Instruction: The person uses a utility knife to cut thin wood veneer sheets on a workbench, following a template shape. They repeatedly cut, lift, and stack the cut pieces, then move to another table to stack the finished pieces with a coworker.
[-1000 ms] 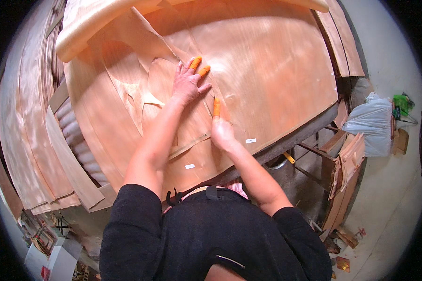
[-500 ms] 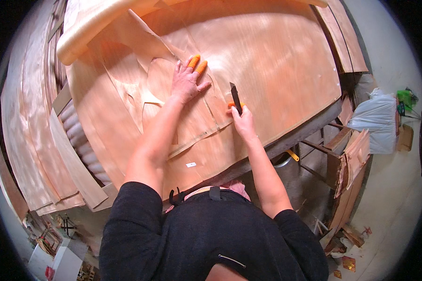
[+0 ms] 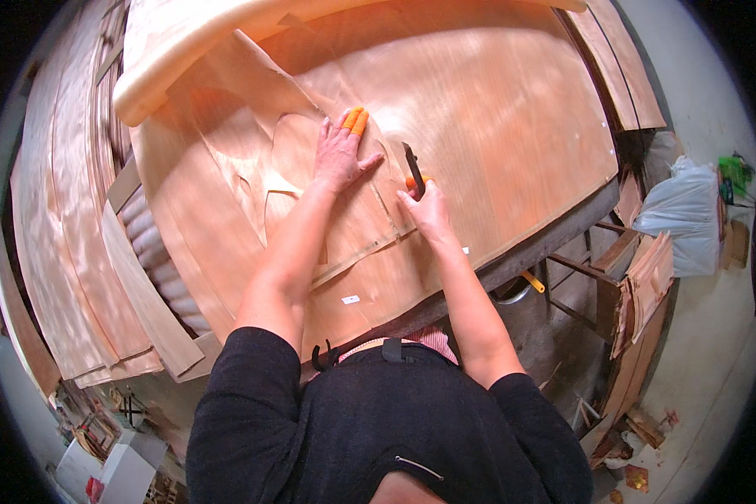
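My left hand (image 3: pixel 339 160) lies flat on a piece of thin wood veneer (image 3: pixel 349 223), its fingers stretched out. Orange finger covers (image 3: pixel 355 121) wrap two of its fingertips. To its right, my right hand (image 3: pixel 429 208) grips a dark utility knife (image 3: pixel 412 168), which points up and away from me above the large veneer sheet (image 3: pixel 496 151). Orange covers show on that hand's fingers too. A narrow dark seam runs between the left hand and the knife. Torn, curled veneer edges lie left of my left hand.
A rolled veneer edge (image 3: pixel 143 97) crosses the far side. Long veneer stacks (image 3: pixel 67 252) stand at the left. A small white label (image 3: pixel 350 299) lies near the front edge. At the right are a yellow handle (image 3: pixel 532 280), veneer scraps (image 3: pixel 647 281) and a white plastic bag (image 3: pixel 680 218).
My right hand and the knife have shifted slightly left and up relative to the veneer. My left hand stays pressed in place. The whole view has shifted a little.
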A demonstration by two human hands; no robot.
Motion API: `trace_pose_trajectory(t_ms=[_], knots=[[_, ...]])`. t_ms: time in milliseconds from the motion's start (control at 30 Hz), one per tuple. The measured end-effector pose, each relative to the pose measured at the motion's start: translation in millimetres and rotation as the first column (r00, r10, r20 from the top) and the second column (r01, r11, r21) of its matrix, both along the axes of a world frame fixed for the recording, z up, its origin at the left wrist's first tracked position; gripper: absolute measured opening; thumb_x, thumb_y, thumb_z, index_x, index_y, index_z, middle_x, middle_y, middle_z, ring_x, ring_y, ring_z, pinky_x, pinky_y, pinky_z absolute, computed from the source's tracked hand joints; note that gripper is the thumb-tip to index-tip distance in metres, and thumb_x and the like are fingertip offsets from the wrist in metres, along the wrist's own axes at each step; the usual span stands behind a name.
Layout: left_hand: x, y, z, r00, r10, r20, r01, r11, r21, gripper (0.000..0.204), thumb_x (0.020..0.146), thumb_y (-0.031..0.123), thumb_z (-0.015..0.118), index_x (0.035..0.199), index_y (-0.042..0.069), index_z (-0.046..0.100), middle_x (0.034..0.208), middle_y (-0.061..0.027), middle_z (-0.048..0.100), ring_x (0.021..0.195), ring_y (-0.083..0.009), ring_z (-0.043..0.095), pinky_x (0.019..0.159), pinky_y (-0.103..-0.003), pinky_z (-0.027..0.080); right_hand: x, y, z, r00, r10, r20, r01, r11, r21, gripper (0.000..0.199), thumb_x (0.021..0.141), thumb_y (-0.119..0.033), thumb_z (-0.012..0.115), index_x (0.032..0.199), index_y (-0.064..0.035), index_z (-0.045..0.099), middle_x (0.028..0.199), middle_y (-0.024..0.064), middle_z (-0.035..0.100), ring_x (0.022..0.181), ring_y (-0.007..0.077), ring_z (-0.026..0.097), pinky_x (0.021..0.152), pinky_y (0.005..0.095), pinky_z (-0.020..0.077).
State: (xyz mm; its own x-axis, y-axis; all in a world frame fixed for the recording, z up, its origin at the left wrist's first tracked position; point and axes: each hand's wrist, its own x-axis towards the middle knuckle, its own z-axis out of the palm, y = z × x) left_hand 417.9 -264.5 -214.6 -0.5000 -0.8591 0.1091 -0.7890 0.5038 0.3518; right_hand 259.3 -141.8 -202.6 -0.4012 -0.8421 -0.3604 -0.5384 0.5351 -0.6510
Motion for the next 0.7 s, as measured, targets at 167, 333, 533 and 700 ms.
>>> trace_pose_trajectory(t_ms=[167, 333, 533, 700], knots=[[0, 0, -6, 1.0, -0.001, -0.007, 0.0, 1.0, -0.018, 0.081, 0.07, 0.054, 0.055, 0.132, 0.007, 0.03, 0.134, -0.0095, 0.033, 0.129, -0.0191, 0.021, 0.106, -0.041, 0.009, 1, -1, -8, 0.995, 0.063, 0.074, -0.056, 0.993, -0.1, 0.028, 0.068, -0.021, 0.069, 0.089, -0.0055, 0.059, 0.075, 0.0055, 0.06, 0.062, 0.0157, 0.057, 0.059, 0.03, 0.0458], [1, 0, -7, 0.998, 0.004, -0.058, -0.004, 1.0, -0.012, 0.077, 0.068, 0.048, 0.061, 0.13, 0.01, 0.034, 0.133, -0.0117, 0.034, 0.128, -0.0205, 0.024, 0.105, -0.043, 0.009, 14, -2, 5, 0.74, 0.092, 0.666, 0.101, 0.964, -0.245, 0.026, 0.078, -0.016, 0.062, 0.102, -0.0067, 0.058, 0.076, -0.0032, 0.056, 0.058, 0.0033, 0.048, 0.052, 0.0184, 0.0399], [-8, 3, 8, 0.999, -0.021, -0.047, 0.017, 0.995, -0.1, 0.048, 0.067, 0.034, 0.065, 0.114, 0.027, 0.053, 0.132, -0.0082, 0.036, 0.126, -0.0213, 0.028, 0.103, -0.048, 0.013, -1, -13, 2, 0.509, -0.048, 0.86, 0.135, 0.991, -0.025, 0.025, 0.087, -0.022, 0.051, 0.106, -0.0061, 0.057, 0.063, -0.0073, 0.046, 0.048, 0.0011, 0.033, 0.044, 0.0157, 0.0284], [24, 11, 30, 0.974, -0.204, -0.102, 0.174, 0.953, -0.248, 0.009, 0.069, 0.018, 0.062, 0.078, 0.018, 0.063, 0.121, -0.0064, 0.048, 0.118, -0.0191, 0.039, 0.103, -0.046, 0.017, -7, -17, -7, 0.497, -0.03, 0.867, 0.091, 0.996, -0.017, 0.026, 0.087, -0.026, 0.051, 0.103, -0.0073, 0.059, 0.055, -0.008, 0.037, 0.044, 0.0027, 0.031, 0.041, 0.0175, 0.0279]])
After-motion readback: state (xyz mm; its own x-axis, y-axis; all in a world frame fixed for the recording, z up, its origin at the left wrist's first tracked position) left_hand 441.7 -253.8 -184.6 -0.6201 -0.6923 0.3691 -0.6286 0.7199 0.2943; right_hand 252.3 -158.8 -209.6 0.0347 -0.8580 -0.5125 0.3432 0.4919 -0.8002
